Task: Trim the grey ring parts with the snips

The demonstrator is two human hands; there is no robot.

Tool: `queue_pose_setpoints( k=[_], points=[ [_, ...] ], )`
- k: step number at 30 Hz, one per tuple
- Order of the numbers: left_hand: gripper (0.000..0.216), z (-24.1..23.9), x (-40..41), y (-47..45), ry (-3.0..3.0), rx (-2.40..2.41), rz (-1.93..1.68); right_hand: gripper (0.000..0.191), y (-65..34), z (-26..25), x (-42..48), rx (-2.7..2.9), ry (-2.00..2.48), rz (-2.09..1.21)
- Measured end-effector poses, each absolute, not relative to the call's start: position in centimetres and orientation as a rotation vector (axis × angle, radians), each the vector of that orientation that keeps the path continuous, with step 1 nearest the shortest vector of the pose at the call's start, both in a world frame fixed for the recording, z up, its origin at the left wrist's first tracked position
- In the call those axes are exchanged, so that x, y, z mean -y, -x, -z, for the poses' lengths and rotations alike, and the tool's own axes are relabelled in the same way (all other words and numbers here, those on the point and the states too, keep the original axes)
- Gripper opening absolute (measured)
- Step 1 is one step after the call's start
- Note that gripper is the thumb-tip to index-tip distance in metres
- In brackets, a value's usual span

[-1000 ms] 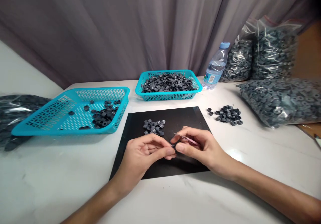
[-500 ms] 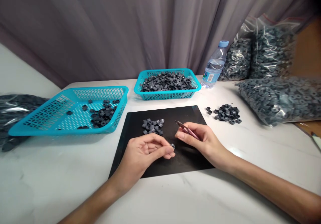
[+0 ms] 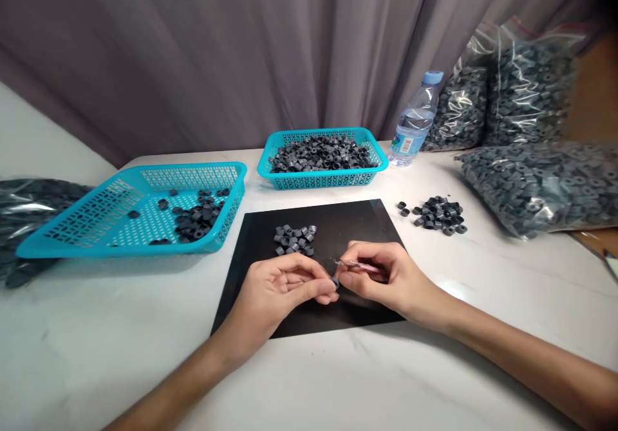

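My left hand (image 3: 280,289) pinches a small grey ring (image 3: 335,282) between thumb and forefinger over the black mat (image 3: 367,225). My right hand (image 3: 381,280) grips pink tweezers (image 3: 360,265), whose tip sits right at the ring. A small heap of grey rings (image 3: 294,239) lies on the mat just beyond my hands.
A teal basket (image 3: 145,209) with some rings stands at left, another teal basket (image 3: 322,154) full of rings behind the mat. A loose pile of rings (image 3: 439,214), a water bottle (image 3: 410,122) and clear bags of rings (image 3: 526,141) lie at right. A dark bag (image 3: 24,219) lies far left.
My right hand had drawn the tweezers away from the ring half a second ago; now it is back against my left hand's fingertips. The left hand has hardly moved.
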State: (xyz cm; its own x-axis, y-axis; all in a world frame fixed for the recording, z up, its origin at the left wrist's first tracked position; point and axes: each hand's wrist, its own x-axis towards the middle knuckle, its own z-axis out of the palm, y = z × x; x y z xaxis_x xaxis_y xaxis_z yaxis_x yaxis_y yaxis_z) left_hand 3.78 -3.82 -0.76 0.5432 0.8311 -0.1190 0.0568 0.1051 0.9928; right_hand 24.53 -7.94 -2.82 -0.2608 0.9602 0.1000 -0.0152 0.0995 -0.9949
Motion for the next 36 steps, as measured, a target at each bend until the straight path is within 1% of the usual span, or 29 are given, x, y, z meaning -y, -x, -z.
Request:
queue_pose_setpoints(
  k=[5, 13, 24, 31, 36],
  points=[
    [0.011, 0.72, 3.78, -3.76, -1.351, -0.825, -0.639, 0.013, -24.53, 2.86, 8.05, 1.483, 1.012, -1.284],
    [0.012, 1.06, 3.47, -3.67, -1.343, -0.805, -0.58, 0.007, -24.5, 2.72, 8.25, 1.543, 1.039, -1.216],
    [0.015, 1.25, 3.19, -3.46, -1.351, -0.832, -0.498, 0.008, -24.39, 2.84, 8.14, 1.577, 1.081, -1.188],
    [0.014, 0.95, 3.31, -3.56, -1.367, -0.831, -0.521, 0.015, -24.62, 3.12, 8.21, 1.573, 1.075, -1.197],
    [0.013, 0.73, 3.15, -3.43, -1.383, -0.815, -0.537, 0.009, -24.81, 3.04, 8.01, 1.54, 1.097, -1.228]
  ],
)
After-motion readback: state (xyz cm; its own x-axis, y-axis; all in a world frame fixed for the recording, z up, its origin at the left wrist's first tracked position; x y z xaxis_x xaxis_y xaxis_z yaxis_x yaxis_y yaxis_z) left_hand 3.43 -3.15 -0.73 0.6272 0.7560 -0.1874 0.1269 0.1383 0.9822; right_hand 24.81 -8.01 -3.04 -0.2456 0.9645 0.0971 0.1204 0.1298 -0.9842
